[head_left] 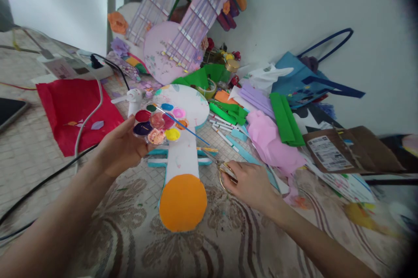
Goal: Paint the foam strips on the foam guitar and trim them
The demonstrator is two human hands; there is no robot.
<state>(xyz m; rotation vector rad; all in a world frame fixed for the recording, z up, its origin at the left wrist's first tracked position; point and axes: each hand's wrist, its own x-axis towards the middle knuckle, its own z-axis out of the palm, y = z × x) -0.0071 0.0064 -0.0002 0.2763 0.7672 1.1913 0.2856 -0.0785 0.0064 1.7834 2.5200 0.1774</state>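
My left hand [119, 149] is closed on a round paint palette [160, 122] with wells of several colours, held above a white cardboard guitar cut-out [183, 156] that has an orange circle [183, 201] at its near end. A blue paintbrush [183, 124] lies across the palette. My right hand [251, 184] rests on the table to the right of the cut-out, its fingers curled over gold-handled scissors [225, 171].
Red paper [68, 108] and cables lie at the left. A pile of green, purple and pink paper [271, 136], a blue bag [300, 79] and a cardboard package [349, 151] sit at the right. A pink guitar model [183, 34] leans against the wall behind.
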